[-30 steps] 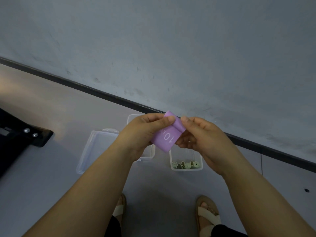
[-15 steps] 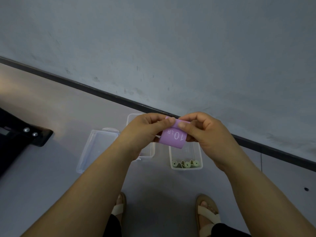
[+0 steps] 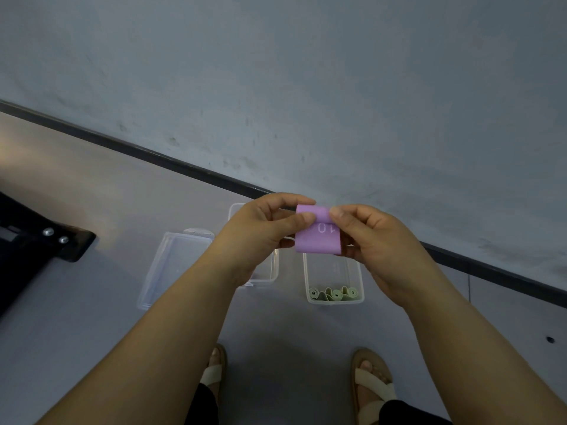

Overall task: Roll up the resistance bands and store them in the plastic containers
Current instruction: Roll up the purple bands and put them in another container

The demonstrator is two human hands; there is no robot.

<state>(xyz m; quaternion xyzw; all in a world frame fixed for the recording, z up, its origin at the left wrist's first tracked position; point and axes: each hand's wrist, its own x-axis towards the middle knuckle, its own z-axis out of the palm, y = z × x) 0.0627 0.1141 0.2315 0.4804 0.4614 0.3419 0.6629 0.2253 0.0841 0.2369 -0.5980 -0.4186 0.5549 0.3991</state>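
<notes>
I see the purple band (image 3: 317, 240) (marked "10") held in the air, its far edge curled over. The left hand (image 3: 260, 231) pinches its left side between thumb and curled fingers; the right hand (image 3: 377, 240) pinches its right side likewise. On the floor beneath, the clear container (image 3: 334, 301) holds green rolls (image 3: 333, 293).

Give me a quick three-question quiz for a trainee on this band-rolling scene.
1. True or false: the left hand and the right hand both pinch the purple band.
2. What lies in the container below the right hand? A: green rolled bands. B: purple rolls. C: a lid.
3. Fill in: the number printed on the purple band reads ___.
Key: 1 true; 2 A; 3 10.
</notes>
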